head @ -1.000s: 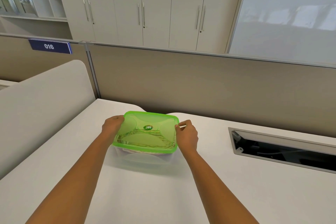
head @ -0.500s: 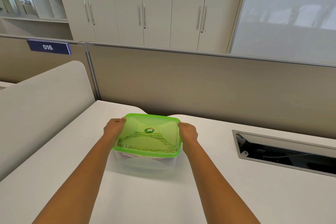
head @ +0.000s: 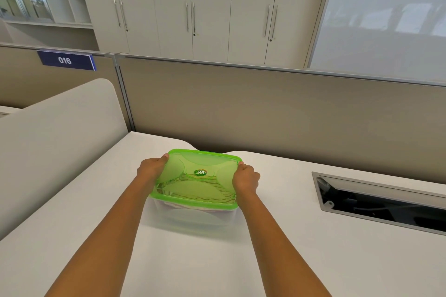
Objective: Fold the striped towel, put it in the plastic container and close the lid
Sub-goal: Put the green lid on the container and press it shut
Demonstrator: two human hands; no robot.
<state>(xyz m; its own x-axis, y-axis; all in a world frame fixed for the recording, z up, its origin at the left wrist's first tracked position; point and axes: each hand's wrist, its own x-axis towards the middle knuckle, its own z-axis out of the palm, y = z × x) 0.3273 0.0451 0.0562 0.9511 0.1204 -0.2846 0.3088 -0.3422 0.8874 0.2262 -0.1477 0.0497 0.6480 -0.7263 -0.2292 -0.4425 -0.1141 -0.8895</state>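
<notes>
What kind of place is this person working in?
Most likely an open-plan office. The white desk is fenced by a beige partition panel carrying a numbered "016" sign, it has a built-in cable tray, and tall storage cabinets line the wall behind.

Green lid (head: 196, 173) atop clear plastic container (head: 193, 218) on white table (head: 289, 260). Striped towel (head: 200, 190) visible through lid, inside container. Left hand (head: 150, 168) gripping lid's left edge, right hand (head: 245, 177) gripping its right edge. Right of container, well apart, open cable slot (head: 381, 202). Behind container, beige partition (head: 265, 108).
</notes>
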